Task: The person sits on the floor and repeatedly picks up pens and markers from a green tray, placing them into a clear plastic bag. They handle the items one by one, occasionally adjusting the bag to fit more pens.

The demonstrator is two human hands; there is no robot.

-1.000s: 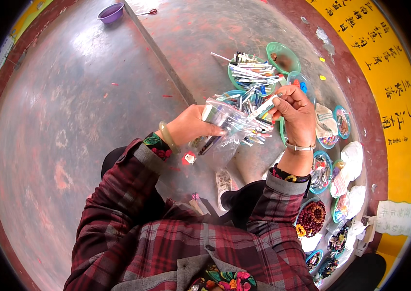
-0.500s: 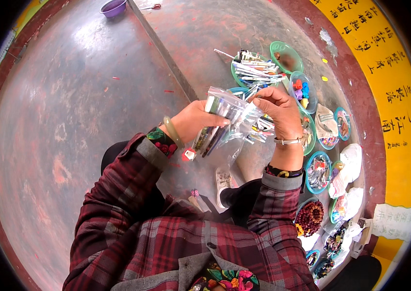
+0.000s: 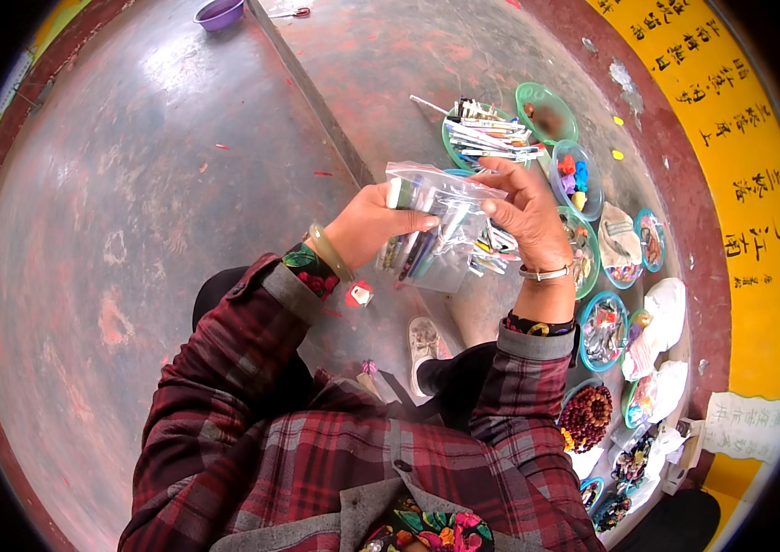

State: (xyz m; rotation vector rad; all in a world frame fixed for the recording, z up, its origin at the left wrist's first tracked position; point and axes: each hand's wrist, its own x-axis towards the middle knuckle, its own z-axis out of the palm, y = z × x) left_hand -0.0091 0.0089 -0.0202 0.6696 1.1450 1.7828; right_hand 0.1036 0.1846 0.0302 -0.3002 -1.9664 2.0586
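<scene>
My left hand (image 3: 362,228) is closed on the left side of a clear zip bag (image 3: 450,273), its thumb across the front. Inside the bag stand several pens (image 3: 418,251), dark, white and greenish, packed toward the left; the right part of the bag is flatter. At the bag's upper right corner is my right hand (image 3: 533,221), thumb and fingers apart around the edge; whether they touch the plastic I cannot tell. Behind the hands, a green basket (image 3: 451,147) is heaped with pens, and more pens (image 3: 493,241) show past the bag.
Along the right stand several bowls: a green one (image 3: 563,97), a clear one with coloured lumps (image 3: 578,175), a blue one with small packets (image 3: 603,324). Dark red beads (image 3: 590,411) lie nearer me. A small red-and-white object (image 3: 360,293) and my shoe (image 3: 424,345) are below the bag.
The bag has turned flatter and hangs straighter, its right side spread out. My right hand's fingers have opened from a pinch at the bag. My left hand keeps its grip.
</scene>
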